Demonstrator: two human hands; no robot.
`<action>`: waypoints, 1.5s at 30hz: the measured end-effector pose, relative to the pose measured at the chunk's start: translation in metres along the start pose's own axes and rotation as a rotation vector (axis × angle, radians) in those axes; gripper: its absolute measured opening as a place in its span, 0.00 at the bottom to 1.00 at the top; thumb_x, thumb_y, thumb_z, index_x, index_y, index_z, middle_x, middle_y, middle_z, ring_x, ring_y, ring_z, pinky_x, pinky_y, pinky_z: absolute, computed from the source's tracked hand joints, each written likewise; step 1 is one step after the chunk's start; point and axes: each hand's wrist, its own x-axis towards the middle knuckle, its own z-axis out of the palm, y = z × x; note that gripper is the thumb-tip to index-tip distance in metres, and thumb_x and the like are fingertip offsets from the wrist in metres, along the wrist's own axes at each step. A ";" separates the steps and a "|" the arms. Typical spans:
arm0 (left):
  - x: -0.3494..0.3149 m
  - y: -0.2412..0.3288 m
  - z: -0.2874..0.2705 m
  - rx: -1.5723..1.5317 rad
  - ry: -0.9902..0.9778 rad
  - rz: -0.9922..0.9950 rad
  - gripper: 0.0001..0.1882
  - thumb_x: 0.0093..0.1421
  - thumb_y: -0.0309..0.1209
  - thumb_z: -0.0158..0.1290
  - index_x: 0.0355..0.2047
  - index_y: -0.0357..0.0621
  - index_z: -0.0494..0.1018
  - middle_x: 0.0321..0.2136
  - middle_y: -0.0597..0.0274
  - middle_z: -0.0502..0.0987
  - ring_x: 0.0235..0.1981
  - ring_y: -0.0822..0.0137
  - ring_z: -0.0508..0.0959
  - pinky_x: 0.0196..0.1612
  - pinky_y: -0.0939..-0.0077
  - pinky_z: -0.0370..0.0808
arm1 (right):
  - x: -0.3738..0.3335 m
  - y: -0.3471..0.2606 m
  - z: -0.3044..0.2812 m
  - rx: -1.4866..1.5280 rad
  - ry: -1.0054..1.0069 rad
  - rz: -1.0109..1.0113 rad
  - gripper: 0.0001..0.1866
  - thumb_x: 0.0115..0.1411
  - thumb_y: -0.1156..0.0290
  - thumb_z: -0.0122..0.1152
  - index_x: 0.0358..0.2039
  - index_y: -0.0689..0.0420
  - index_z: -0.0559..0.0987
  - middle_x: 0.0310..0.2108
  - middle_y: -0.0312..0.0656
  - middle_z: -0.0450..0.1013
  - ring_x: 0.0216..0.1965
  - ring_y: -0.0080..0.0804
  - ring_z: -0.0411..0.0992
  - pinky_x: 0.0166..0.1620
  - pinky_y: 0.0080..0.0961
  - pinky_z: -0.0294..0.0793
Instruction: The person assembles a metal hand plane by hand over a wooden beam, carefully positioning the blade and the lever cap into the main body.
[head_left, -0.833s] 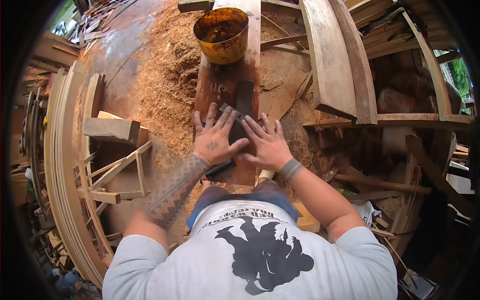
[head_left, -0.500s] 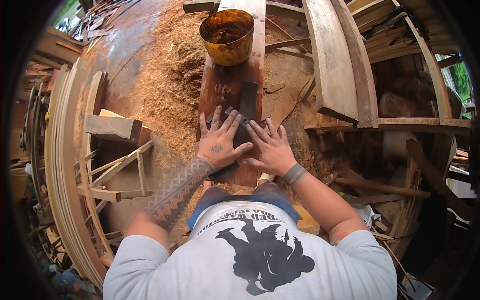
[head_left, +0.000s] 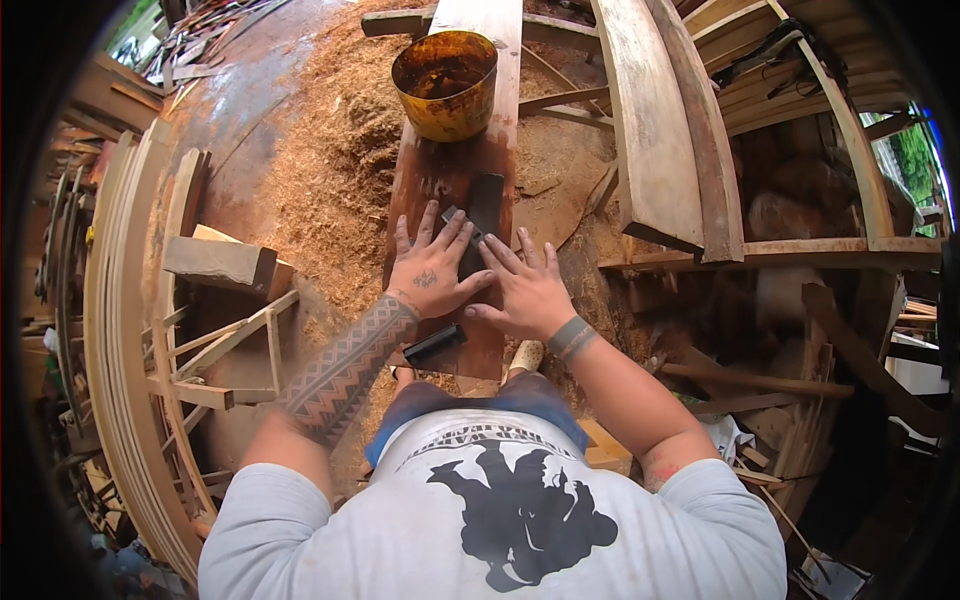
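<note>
My left hand (head_left: 428, 277) and my right hand (head_left: 527, 291) lie palm down side by side, thumbs toward each other, fingers stretched out and spread. Their inner fingertips press on a narrow dark metal strip (head_left: 476, 236), which is mostly covered and lies aslant across a dark oblong block (head_left: 486, 197). The block rests lengthwise on a reddish-brown plank (head_left: 409, 196) in front of me. Near my left wrist, a black oblong piece (head_left: 435, 345) sits on the plank's near end. What lies under the palms is hidden.
A stained yellow bowl (head_left: 446, 88) stands farther up the plank. Wood shavings (head_left: 335, 130) heap on the left. Long boards (head_left: 650, 120) jut toward me at the right, and stacked strips (head_left: 120, 330) stand at the left beside a wooden block (head_left: 222, 262).
Both hands have slid slightly forward, away from me, along the block. More of the black piece by my left wrist shows. The view has shifted a little.
</note>
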 end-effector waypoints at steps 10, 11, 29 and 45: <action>-0.010 -0.010 -0.002 0.026 0.003 0.096 0.57 0.67 0.81 0.44 0.84 0.55 0.60 0.85 0.66 0.55 0.87 0.45 0.40 0.81 0.27 0.22 | -0.003 0.003 0.010 0.024 0.009 -0.032 0.62 0.65 0.17 0.52 0.85 0.50 0.57 0.87 0.40 0.51 0.86 0.60 0.42 0.80 0.75 0.40; -0.014 -0.006 0.000 0.006 -0.027 0.110 0.57 0.67 0.81 0.43 0.84 0.56 0.60 0.85 0.66 0.55 0.87 0.45 0.40 0.81 0.27 0.21 | -0.010 0.003 0.011 -0.033 -0.074 -0.009 0.62 0.65 0.17 0.52 0.85 0.50 0.57 0.87 0.39 0.51 0.86 0.60 0.42 0.80 0.76 0.40; -0.014 0.014 0.004 -0.042 -0.049 0.092 0.50 0.69 0.75 0.48 0.81 0.58 0.65 0.84 0.66 0.58 0.87 0.45 0.39 0.79 0.22 0.21 | -0.026 -0.009 0.001 -0.015 -0.088 0.042 0.60 0.66 0.21 0.55 0.85 0.52 0.58 0.87 0.39 0.49 0.86 0.58 0.42 0.81 0.73 0.38; -0.017 -0.001 0.012 -0.016 0.131 0.185 0.57 0.68 0.78 0.48 0.84 0.52 0.59 0.85 0.65 0.55 0.87 0.46 0.39 0.81 0.27 0.23 | -0.014 -0.004 0.010 0.001 0.102 -0.001 0.58 0.64 0.28 0.64 0.84 0.52 0.60 0.84 0.41 0.57 0.83 0.64 0.50 0.80 0.73 0.46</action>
